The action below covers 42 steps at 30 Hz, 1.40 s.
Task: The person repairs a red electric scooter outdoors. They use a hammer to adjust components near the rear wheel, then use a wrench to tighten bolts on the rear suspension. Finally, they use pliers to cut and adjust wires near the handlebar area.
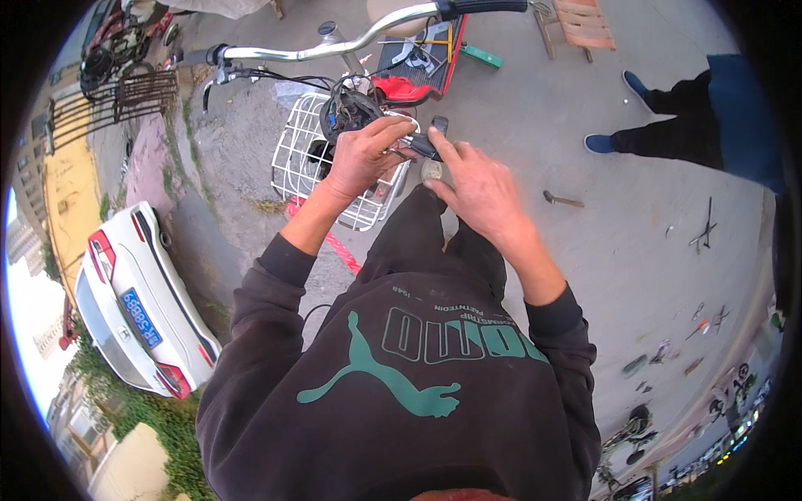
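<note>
My left hand [368,157] is closed, its fingers pinched at one end of a small black part [424,148] whose exact kind I cannot make out. From the other side my right hand [483,188] grips the same part, index finger and thumb around it. Just beyond my left hand is a round black housing [351,115] with loose wires, below the bike's silver handlebar [334,48]. Under my hands stands a white wire basket [288,138]. A small pale round thing [432,169] shows below the black part, near my right thumb.
Ahead is a red and black vehicle bed [455,50] with tools on it. A hammer [564,199] and scattered tools [706,225] lie on the ground at right. Another person [693,108] stands at right; a white car [138,301] is parked at left. A wooden stool [583,23] stands ahead.
</note>
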Motion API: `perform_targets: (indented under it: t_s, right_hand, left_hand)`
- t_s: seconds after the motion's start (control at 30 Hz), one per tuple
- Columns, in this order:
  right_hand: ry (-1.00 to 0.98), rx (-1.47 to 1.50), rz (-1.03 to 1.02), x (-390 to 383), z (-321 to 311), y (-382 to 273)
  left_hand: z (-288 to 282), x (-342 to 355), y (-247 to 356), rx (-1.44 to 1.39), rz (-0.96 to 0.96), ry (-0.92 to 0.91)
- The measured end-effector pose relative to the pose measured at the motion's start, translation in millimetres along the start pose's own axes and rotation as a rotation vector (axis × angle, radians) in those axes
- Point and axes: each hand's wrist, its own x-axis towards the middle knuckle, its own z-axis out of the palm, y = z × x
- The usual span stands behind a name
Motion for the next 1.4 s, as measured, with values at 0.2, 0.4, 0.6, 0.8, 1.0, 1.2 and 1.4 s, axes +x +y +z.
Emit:
perform_targets:
  t_s: [0.2,0.4,0.6,0.8,1.0,1.2,1.4]
  right_hand:
    - [0.141,0.139,-0.037,3,32,22]
    - [0.178,0.014,0.059,2,18,59]
    - [0.341,-0.153,-0.003,48,2,127]
    - [0.049,-0.129,0.024,131,6,204]
    - [-0.300,0.095,0.076,125,-27,241]
    - [-0.983,1.056,0.261,108,-93,259]
    - [-0.799,0.954,0.215,149,-124,285]
  left_hand:
    - [-1,-25,-4,-0.139,-0.190,0.349]
    - [23,-68,32,-0.815,-0.898,-0.157]
    - [52,-32,61,-0.926,-0.716,-0.237]
    - [77,53,74,-0.803,-0.788,-0.219]
    - [149,111,103,-0.880,-1.013,0.033]
    - [191,171,104,-0.913,-1.252,0.193]
    - [204,271,89,-1.448,-1.267,0.484]
